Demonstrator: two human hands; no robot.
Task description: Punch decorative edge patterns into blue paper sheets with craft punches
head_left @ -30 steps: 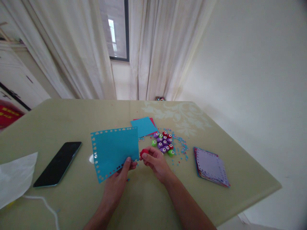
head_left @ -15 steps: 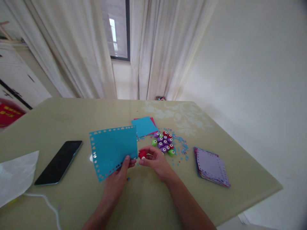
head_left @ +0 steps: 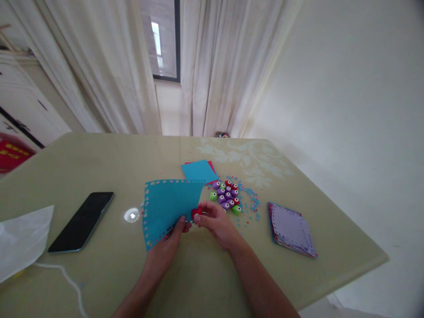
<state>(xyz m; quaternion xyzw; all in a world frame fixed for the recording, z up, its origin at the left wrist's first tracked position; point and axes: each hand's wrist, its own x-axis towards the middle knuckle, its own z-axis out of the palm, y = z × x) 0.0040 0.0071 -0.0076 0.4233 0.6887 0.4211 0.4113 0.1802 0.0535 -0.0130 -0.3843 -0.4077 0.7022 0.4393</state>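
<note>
Blue sheet (head_left: 174, 198), one, pinched by left grip (head_left: 169, 243); right grip (head_left: 217, 224) clamps one red punch (head_left: 195, 213)

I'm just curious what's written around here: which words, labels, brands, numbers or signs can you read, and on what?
No text is readable.
Red item at the left edge: yellow marks, perhaps lettering, too blurred to read.
Blue sheet in the left hand: holes along its edges, no lettering visible.
Phone: dark screen, no visible text.

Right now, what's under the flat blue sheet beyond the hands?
Red paper pokes out at the right and far edges of the flat blue sheet. Anything else beneath is covered; the held punched sheet also hides part of the near edge.
</note>
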